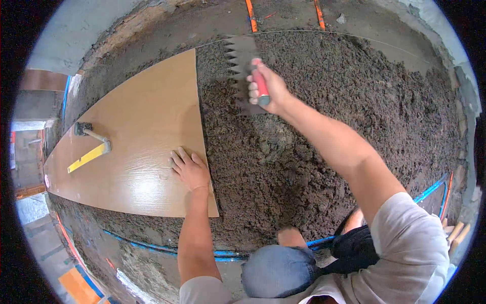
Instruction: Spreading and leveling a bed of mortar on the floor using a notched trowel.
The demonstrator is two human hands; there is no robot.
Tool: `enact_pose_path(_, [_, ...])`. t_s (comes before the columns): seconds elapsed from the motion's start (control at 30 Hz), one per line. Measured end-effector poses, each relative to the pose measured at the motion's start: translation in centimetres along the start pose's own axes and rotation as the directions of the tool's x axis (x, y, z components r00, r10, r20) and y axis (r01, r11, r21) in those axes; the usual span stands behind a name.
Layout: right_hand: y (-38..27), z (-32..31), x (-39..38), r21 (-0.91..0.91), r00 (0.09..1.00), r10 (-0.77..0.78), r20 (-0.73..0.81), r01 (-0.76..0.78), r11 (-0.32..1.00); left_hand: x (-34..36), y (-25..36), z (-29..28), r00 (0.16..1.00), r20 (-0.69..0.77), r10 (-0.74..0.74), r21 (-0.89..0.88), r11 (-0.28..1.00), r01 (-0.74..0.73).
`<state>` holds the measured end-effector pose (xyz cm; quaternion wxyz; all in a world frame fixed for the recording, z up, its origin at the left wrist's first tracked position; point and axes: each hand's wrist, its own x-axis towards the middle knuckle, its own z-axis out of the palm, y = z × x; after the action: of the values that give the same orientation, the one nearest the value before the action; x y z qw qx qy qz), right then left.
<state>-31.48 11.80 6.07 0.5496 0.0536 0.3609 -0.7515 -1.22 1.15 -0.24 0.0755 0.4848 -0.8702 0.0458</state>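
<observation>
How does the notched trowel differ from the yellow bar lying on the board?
The notched trowel is gripped in the right hand, while the yellow bar lies unheld on the tan board. The trowel has a wide grey blade with jagged teeth along one edge; the bar is narrow and straight-sided. The trowel's handle is red, whereas the bar is mostly yellow. Both are longer than they are wide.

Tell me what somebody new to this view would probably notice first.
Probably the big, glossy tan panel left of centre, with the person's left hand flat near its right edge. Next would be the red-handled toothed trowel in the right hand, over the dark, crumbly bed filling the middle and right. A yellow level and a black-headed mallet also stand out on the panel's left part.
</observation>
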Motion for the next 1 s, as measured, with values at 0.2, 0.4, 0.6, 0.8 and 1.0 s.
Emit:
enact_pose_path(0.2, [1.7, 3.4, 4.1, -0.055, 0.998, 0.057, 0.003, -0.056, 0.997, 0.0, 0.3, 0.4, 0.999, -0.027, 0.024, -0.036, 0.999, -0.025])
enact_pose_path(0.4, [-2.8, 0.1, 0.0, -0.998, 0.982, -0.189, -0.004, 0.008, 0.059, 0.3, 0.0, 0.5, 1.000, -0.016, 0.025, -0.056, 0.998, -0.026])
enact_pose_path(0.6, [-11.5, -8.8, -5.9, -0.944, 0.847, -0.529, 0.045, -0.138, -0.301, 0.1, 0.1, 0.2, 1.000, 0.016, 0.004, -0.030, 1.000, -0.004])
enact_pose_path(0.8, [-16.4, -13.2, -10.8, -0.948, 0.813, -0.504, -0.293, -0.314, 0.044, 0.3, -0.1, 0.4, 1.000, 0.024, -0.001, -0.020, 1.000, 0.002])
enact_pose_path(1.0, [-16.5, -15.5, -12.2, -0.975, 0.848, -0.498, -0.183, -0.221, -0.018, 0.3, 0.1, 0.0, 0.999, 0.046, -0.026, -0.001, 1.000, 0.026])
